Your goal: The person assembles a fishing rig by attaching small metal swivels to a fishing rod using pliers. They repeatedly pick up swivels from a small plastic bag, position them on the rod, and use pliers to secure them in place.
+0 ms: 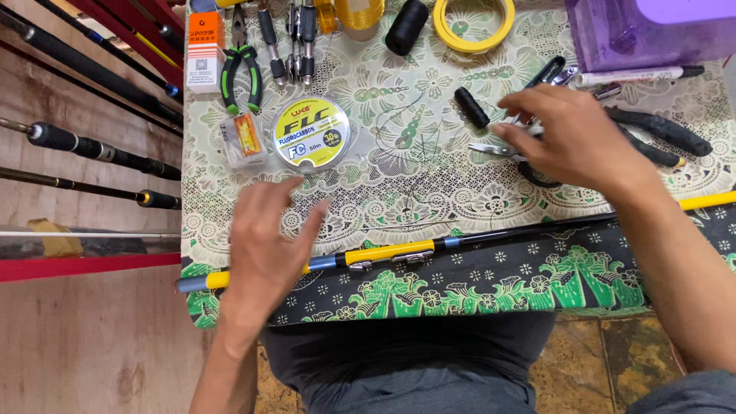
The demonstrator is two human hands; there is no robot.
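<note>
The left hand [264,245] is spread flat and unclenched, nothing grasped, hovering over the yellow and black fishing rod [399,251] lying along the tabletop's near edge. The right hand [571,138] is curled over the small pliers [491,148] by the right edge; whether they are gripped cannot be told. A line spool [311,134] sits beyond the left hand.

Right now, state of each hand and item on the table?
left hand: open, fingers spread, over the rod
right hand: reaching onto small pliers, grip unclear
fishing rod: lying flat along table edge
line spool: flat, label up
green-handled pliers: lying untouched
yellow tape roll: lying flat
</note>
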